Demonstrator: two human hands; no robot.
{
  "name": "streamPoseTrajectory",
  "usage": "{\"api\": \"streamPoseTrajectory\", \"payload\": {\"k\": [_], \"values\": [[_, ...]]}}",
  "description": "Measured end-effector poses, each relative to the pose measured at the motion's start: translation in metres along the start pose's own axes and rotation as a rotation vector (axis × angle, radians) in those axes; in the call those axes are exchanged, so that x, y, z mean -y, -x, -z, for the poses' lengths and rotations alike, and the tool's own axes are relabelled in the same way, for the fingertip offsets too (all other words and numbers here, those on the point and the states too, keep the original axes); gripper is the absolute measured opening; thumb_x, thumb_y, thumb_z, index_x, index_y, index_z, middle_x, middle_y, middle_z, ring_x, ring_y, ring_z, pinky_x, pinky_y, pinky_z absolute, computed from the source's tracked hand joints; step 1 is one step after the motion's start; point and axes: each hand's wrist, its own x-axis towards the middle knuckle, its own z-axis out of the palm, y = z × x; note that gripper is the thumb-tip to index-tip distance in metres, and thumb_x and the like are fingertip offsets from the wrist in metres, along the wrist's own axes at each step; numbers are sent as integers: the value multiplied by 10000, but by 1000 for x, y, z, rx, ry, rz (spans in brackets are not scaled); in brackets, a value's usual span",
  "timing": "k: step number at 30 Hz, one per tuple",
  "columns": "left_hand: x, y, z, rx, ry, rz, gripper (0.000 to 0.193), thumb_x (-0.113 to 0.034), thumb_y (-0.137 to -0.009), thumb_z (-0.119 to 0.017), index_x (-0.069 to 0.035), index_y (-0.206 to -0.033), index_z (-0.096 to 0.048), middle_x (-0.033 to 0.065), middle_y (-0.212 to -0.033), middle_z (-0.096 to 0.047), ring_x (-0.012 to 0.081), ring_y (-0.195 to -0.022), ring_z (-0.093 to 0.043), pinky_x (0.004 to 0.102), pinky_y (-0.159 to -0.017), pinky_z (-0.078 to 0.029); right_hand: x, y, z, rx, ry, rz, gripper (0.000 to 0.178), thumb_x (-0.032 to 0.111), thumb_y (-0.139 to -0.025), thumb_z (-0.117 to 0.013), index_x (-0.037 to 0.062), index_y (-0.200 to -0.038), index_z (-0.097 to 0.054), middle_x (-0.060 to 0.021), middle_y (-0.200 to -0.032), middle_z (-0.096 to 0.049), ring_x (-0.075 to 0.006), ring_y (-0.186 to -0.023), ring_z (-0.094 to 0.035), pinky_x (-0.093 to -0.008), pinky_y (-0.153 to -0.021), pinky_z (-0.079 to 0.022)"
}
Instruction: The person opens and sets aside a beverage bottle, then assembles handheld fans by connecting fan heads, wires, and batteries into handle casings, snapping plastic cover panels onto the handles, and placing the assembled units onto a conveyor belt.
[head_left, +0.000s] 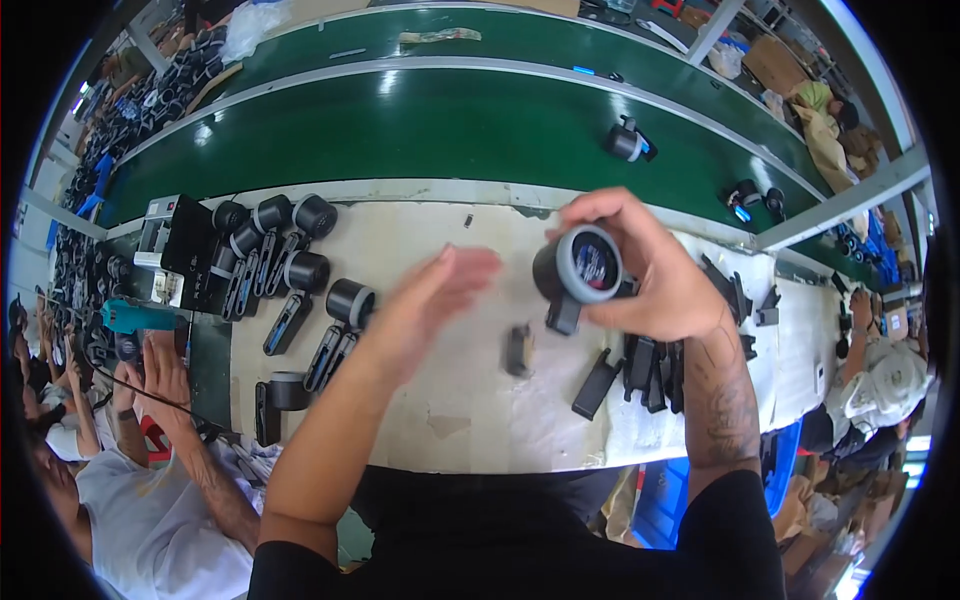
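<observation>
My right hand [668, 285] grips a black round device with a grey rim [566, 268], its round face tilted toward me and a short black stub pointing down. To the left, my left hand [432, 300] is blurred by motion, its fingers stretched out and holding nothing. On the pale worktop [480, 425] below the device lies a small dark curved piece [519, 350], too blurred to name. Beside my right forearm are several long black plastic parts [598, 384]. Several finished-looking black devices with handles [349, 302] lie left of my left hand.
A green conveyor belt [450, 130] runs behind the worktop, carrying a few devices [628, 142]. At the left, a black and silver machine [175, 250] stands by a co-worker's hand [165, 385] and a teal power tool [138, 317]. A blue crate [660, 505] sits below the front edge.
</observation>
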Motion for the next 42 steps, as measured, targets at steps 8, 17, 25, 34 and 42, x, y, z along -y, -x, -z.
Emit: {"api": "streamPoseTrajectory", "payload": {"k": [8,17,25,34,42], "values": [[40,46,-44,483,527,368,866,-706,-1043,-210,35,-1315,-567,134,-1072,-693,266,-853,-702,387,-806,-551,-19,50,-29,-80,-393,-228,709,25,-818,-790,17,-1441,-452,-85,-1319,-550,-173,-1224,-545,-322,-1020,-469],[31,86,-33,289,27,177,429,-369,-1086,-527,-9,-1313,-584,45,-1004,-625,103,-750,-529,275,-679,-448,-33,55,-74,-134,-453,-176,693,81,-844,-808,-5,-1447,-478,-102,-1325,-578,-199,-1266,-530,-371,-1084,-436],[23,100,-30,2,-111,-12,301,-38,-928,-755,0,-1168,-577,38,-1045,-644,103,-887,-638,257,-793,-535,3,33,-62,-8,93,34,665,89,-823,-838,13,-1408,-532,-64,-1193,-638,-188,-1167,-619,-367,-1078,-443],[13,105,-40,14,45,-62,206,-44,-963,-711,43,-1125,-618,139,-1084,-719,188,-983,-722,345,-842,-628,9,34,-74,-76,-228,8,639,78,-853,-815,-5,-1411,-516,-80,-1261,-573,-181,-1197,-600,-353,-1063,-466],[11,101,-49,-71,37,-143,95,-31,-972,-685,50,-959,-639,132,-1007,-718,223,-972,-740,350,-814,-647,17,33,-73,-94,-227,44,621,75,-866,-809,-16,-1401,-508,-92,-1264,-584,-173,-1202,-572,-345,-1078,-447]]}}
